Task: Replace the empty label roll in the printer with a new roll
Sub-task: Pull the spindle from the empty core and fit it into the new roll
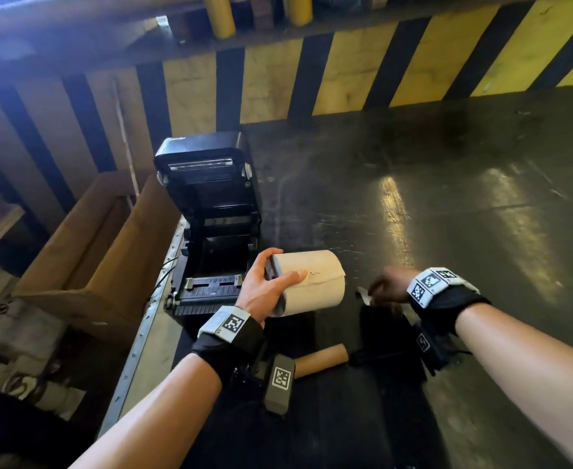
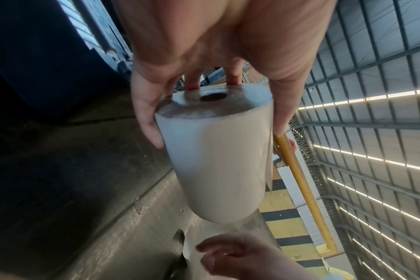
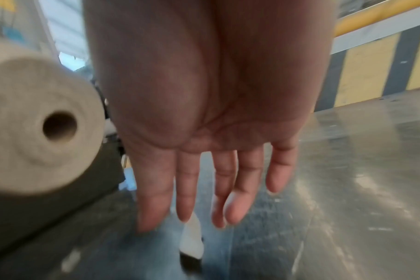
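A warehouse: yellow-black striped barrier (image 1: 346, 72), corrugated metal roof (image 2: 372, 94), cardboard box (image 1: 102, 252).

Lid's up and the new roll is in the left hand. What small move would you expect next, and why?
Probably the left hand carries the new roll left and down into the open printer. The bay under the raised lid looks empty, the bare core already lies on the table, and the right hand is open and holds nothing.
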Demonstrator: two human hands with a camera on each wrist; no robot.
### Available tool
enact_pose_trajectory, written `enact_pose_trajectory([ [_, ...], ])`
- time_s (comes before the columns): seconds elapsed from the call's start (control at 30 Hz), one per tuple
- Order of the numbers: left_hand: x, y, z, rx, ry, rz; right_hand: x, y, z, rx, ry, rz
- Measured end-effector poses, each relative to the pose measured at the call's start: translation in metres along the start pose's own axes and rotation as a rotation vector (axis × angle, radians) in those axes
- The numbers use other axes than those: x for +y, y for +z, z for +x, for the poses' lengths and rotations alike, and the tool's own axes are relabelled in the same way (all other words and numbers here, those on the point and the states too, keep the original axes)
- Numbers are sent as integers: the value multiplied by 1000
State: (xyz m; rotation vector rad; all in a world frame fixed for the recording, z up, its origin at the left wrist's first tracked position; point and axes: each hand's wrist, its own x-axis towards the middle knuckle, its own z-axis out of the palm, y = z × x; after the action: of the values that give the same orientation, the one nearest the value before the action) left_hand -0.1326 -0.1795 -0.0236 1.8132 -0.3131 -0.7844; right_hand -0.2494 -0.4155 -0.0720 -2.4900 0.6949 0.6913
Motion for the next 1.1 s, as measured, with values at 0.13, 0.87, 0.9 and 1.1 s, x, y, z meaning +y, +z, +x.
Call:
enact_pose_trajectory([
  [0.13, 2, -6, -6, -6, 39, -34, 20, -3, -34, 166, 67, 167],
  [0.87, -8, -36, -68, -44, 44, -148, 72, 110, -67, 447, 214, 784],
  [0.9, -10, -36, -69, -52, 36, -159, 72, 108, -70, 467, 210, 806],
  [1.1, -11, -35, -66, -111, 28, -164, 64, 69, -98, 651, 78, 1093],
])
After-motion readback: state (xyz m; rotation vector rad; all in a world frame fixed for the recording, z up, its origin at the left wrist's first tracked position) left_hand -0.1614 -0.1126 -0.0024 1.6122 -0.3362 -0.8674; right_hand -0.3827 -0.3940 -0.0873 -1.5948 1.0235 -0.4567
